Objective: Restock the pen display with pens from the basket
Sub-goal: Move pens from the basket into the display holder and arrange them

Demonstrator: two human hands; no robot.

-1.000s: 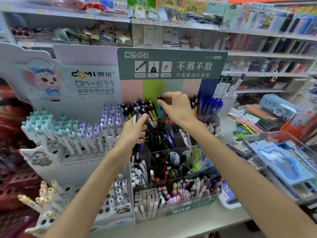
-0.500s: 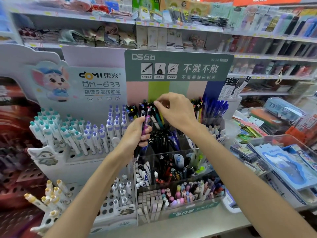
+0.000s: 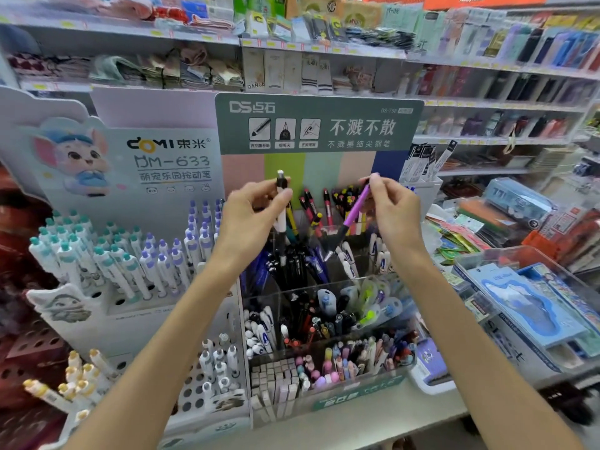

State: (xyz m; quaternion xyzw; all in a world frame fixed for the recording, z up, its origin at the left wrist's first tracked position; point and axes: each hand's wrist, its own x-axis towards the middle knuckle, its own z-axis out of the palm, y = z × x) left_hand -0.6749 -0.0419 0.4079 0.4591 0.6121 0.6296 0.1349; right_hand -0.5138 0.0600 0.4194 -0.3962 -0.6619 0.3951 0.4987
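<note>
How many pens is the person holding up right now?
2. The left hand pinches a black and white pen; the right hand pinches a purple pen. More could be hidden behind the fingers.

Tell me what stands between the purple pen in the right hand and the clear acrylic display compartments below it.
Nothing visible blocks it. The right hand pinches the purple pen by its top, tip down, above the clear acrylic display. The compartments beneath already hold many upright pens, so it must slip between them. The left hand holds a black-and-white pen off to the side.

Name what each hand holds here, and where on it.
Left hand pinches a black-and-white pen near its top; right hand pinches a purple pen at its upper end.
</note>
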